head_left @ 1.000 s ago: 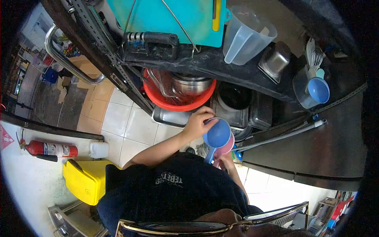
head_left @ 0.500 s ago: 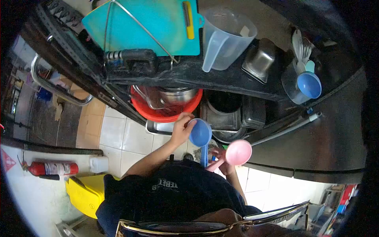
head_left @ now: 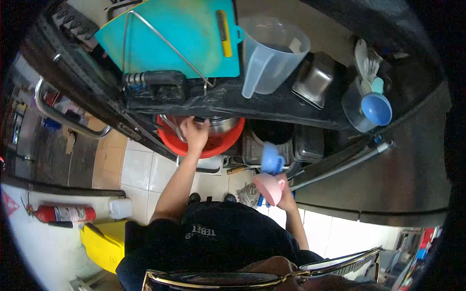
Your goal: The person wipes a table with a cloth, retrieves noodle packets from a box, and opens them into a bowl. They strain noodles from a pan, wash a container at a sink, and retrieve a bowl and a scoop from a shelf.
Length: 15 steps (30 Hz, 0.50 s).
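**Left hand at the red basin, two scoops in the right**

At the far left, a fire extinguisher point(head_left: 60, 213) lies on the floor beside a yellow bin point(head_left: 99, 240). Moving right, the left hand point(head_left: 195, 133) reaches under the shelf and rests on the rim of the red basin point(head_left: 221, 143), fingers curled over the steel bowl point(head_left: 221, 125) inside; whether it truly grips anything I cannot tell. Above hang a teal cutting board point(head_left: 179, 36) and a clear jug point(head_left: 272, 53).

Further right, the right hand point(head_left: 285, 194) is closed around the handles of the pink scoop point(head_left: 269, 186) and the blue scoop point(head_left: 271, 159), held in front of the lower shelf. Their long axes run roughly upright in the view, the blue bowl pointing toward the shelf.

A firm hold low on both handles would likely keep the scoops from twisting apart.
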### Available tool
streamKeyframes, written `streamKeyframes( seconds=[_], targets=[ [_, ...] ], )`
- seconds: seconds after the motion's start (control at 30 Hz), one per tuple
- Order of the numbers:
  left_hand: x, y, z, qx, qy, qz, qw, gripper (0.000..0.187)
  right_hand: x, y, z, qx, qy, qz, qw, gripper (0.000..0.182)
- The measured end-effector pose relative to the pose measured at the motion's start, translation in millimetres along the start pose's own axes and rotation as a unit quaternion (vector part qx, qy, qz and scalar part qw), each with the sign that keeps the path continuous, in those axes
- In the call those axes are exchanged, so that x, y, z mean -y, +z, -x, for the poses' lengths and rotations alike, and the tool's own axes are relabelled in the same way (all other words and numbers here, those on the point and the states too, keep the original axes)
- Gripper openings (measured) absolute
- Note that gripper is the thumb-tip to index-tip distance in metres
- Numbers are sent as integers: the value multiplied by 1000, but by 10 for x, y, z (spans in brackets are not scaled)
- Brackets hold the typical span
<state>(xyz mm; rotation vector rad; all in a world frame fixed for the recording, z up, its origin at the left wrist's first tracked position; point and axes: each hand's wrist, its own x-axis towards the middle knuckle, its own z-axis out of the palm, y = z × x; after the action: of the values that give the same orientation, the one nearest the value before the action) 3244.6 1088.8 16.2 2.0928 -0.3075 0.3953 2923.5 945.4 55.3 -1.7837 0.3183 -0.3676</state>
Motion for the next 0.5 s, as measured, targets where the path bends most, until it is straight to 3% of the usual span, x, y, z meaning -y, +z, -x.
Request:
streamKeyframes(
  seconds=[0.03, 0.1, 0.13, 0.2, 0.23, 0.27, 0.33, 0.37, 0.4, 0.43, 0.47, 0.5],
  targets=[
    [-62, 47, -175, -25, 21, -24, 999, 64, -100, -14, 23, 11, -3, -3, 1000, 50],
    [141, 410, -485, -35, -98, -130, 986, 78, -351, -31, 59, -113, -3, -16, 993, 44],
    [87, 394, -577, -34, -96, -130, 986, 78, -64, 18, 43, -133, 35, -72, 988, 38],
    [-49, 307, -755, 165, -235, -151, 946, 77, -1227, 4, 301, -179, 156, -166, 957, 30],
    [66, 460, -789, 140, -308, -119, 933, 71, -1146, -3, 302, -150, 202, -249, 935, 29],
    [126, 490, -799, 148, -304, -122, 933, 71, -1046, 5, 307, -119, 244, -332, 903, 29],
    [230, 529, -772, 194, -370, -136, 898, 65, -1394, 10, 372, -166, 290, -313, 889, 28],
    [162, 479, -710, 187, -300, -170, 920, 59, -1539, -18, 375, -182, 283, -266, 903, 31],
    [260, 494, -682, 194, -298, -174, 918, 59, -1728, -40, 376, -197, 277, -218, 915, 33],
    [450, 506, -671, 218, -197, -203, 934, 62, -2051, -65, 352, -236, 242, -231, 912, 37],
    [590, 540, -636, 239, -93, -228, 939, 66, -1787, -240, 197, -148, 246, -207, 935, 40],
    [659, 581, -574, 242, -93, -229, 938, 66, -1962, -242, 12, -207, 164, -175, 948, 40]
  ],
)
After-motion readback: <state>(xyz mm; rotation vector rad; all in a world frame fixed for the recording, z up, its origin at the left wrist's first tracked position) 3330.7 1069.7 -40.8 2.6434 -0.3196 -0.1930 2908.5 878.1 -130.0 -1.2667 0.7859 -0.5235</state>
